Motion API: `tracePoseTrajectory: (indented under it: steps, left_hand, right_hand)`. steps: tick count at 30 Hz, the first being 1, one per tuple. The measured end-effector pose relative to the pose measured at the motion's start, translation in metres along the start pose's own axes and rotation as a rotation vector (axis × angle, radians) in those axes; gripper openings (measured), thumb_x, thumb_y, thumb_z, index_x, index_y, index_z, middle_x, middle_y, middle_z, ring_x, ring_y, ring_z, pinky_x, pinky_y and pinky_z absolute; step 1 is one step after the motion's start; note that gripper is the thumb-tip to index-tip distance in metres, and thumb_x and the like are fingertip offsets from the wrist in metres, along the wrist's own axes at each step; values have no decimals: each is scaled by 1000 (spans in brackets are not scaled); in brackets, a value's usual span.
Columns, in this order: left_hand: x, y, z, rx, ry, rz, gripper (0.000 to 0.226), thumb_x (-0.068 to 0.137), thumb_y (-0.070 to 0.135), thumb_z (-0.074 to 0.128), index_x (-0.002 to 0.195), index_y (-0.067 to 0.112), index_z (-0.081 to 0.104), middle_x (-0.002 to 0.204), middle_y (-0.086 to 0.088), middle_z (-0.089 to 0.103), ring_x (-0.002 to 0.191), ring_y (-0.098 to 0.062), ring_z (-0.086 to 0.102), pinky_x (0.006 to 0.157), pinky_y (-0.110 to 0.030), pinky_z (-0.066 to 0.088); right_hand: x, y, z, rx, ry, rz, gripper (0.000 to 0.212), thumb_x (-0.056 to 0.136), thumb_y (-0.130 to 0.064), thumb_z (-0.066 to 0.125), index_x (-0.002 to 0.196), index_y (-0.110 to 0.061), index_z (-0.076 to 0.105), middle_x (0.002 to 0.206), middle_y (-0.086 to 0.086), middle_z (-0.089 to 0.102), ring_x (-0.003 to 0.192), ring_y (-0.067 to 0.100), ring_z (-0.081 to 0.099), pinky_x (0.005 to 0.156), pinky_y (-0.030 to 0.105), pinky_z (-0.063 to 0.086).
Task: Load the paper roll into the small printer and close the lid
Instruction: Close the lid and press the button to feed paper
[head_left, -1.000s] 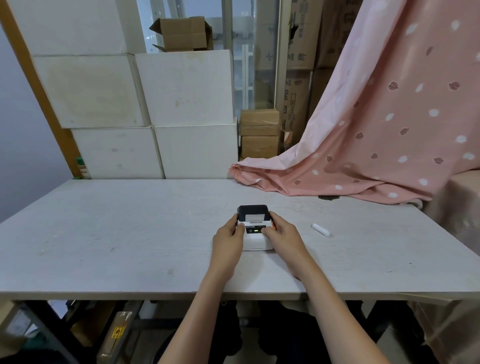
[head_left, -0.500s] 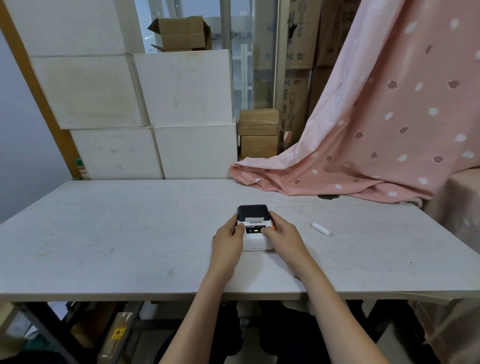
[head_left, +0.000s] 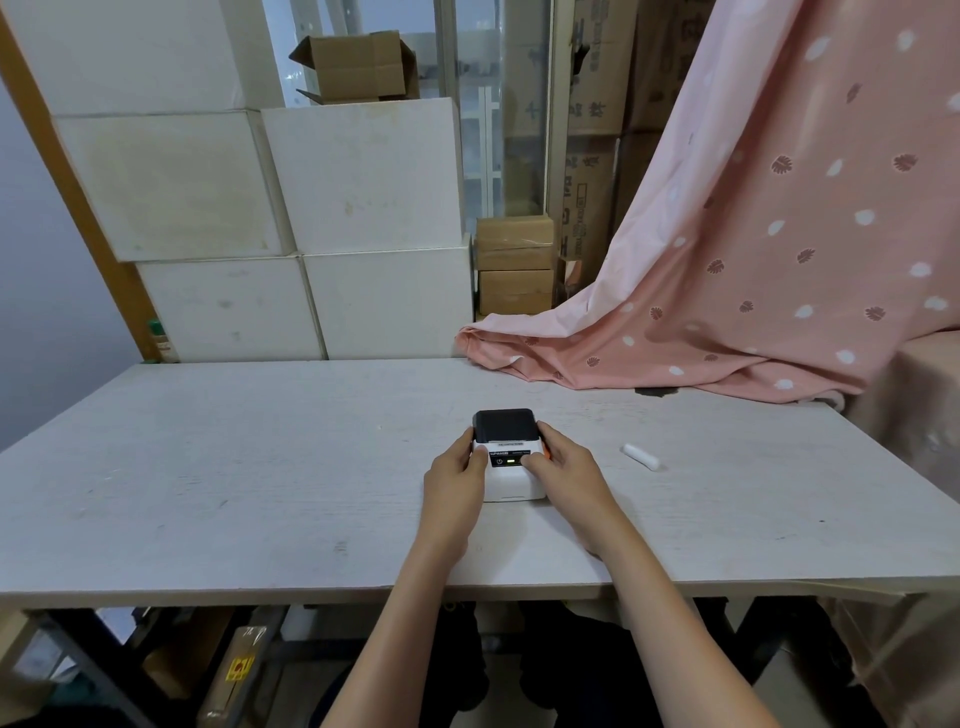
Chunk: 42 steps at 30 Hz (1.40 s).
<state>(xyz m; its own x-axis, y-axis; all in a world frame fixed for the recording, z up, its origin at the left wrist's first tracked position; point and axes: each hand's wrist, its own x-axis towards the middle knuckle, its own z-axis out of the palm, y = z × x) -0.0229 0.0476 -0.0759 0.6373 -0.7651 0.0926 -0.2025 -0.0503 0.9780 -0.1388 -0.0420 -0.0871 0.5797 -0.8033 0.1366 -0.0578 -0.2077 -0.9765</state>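
The small printer (head_left: 511, 462) sits on the white table (head_left: 234, 467), a little in from the near edge and roughly in the middle of its width. It is a compact white box with rounded corners; its far half is covered by a dark lid (head_left: 505, 426) that lies flat and closed, and a black strip across the front face carries a lit green indicator. A bit of orange shows at its right side, just under my fingers.

I have it between both hands. My left hand (head_left: 454, 475) cups the left side, thumb resting on the front face near the black strip, the other fingers curled against the side wall. My right hand (head_left: 563, 467) mirrors it on the right side — thumb on the front face, fingers wrapped round the far right corner beside the lid. Both hands are closed on the printer body, pressing it from either side.

A small white cylinder (head_left: 641, 457) lies on the table to the right of my right hand — apart from it, untouched.
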Motion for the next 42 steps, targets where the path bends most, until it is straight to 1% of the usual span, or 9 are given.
tracePoseTrajectory:
  steps: [4,8,12,16,19,25,33,38,42]
  left_hand:
    - [-1,2,0,-11,2,-12,39,104,19,42,127,40,66,101,23,71,92,1,61,75,-16,46]
    - [-2,3,0,-8,-1,-7,38,104,20,42,125,40,66,102,21,71,96,-3,62,76,-17,46]
    - [-3,4,-1,-3,-3,-4,38,103,20,42,117,45,67,100,16,73,98,-9,64,77,-21,46]
    - [-6,7,-2,-14,-5,-10,42,105,19,42,102,56,60,96,26,68,94,3,60,79,-17,46]
    - [-5,6,-2,-21,-5,-12,37,104,20,43,116,49,64,100,24,70,93,1,61,76,-18,46]
    - [-5,6,-2,-18,-8,-10,37,105,21,42,126,40,66,112,19,72,104,-2,63,77,-18,44]
    - [-4,6,-1,-23,-1,-21,38,104,19,43,120,47,63,105,26,69,103,2,61,77,-16,44]
    - [-4,5,-1,-13,7,-15,40,104,20,43,133,39,64,108,25,69,103,3,61,78,-17,44]
    - [-5,7,-2,-21,7,-17,40,105,19,43,132,41,62,103,33,63,99,10,58,77,-13,42]
  right_hand:
    - [-1,-1,0,11,-1,15,46,89,-20,53,117,-51,71,119,15,72,116,41,64,88,41,53]
    - [-2,-2,-1,10,1,24,47,90,-17,53,118,-50,71,117,10,74,115,39,65,90,41,54]
    - [-4,-4,-1,8,8,31,47,89,-18,53,117,-51,71,116,8,75,114,37,66,96,52,56]
    - [-4,-4,-1,3,13,31,46,90,-18,54,115,-52,71,117,9,75,115,35,67,104,55,52]
    - [-5,-4,-2,8,7,28,48,91,-15,54,117,-51,72,116,0,78,116,31,69,106,53,52]
    - [-4,-5,-1,17,12,32,47,90,-15,54,115,-51,73,117,3,77,117,34,67,105,54,52]
    - [-4,-5,-1,11,10,30,48,89,-18,55,116,-53,71,119,5,76,118,36,66,106,54,51]
    - [-4,-5,-1,4,17,31,46,89,-18,55,115,-53,72,118,5,76,117,34,67,106,55,51]
    - [-4,-4,-1,0,12,31,46,88,-19,55,116,-52,71,120,8,75,118,37,65,107,58,50]
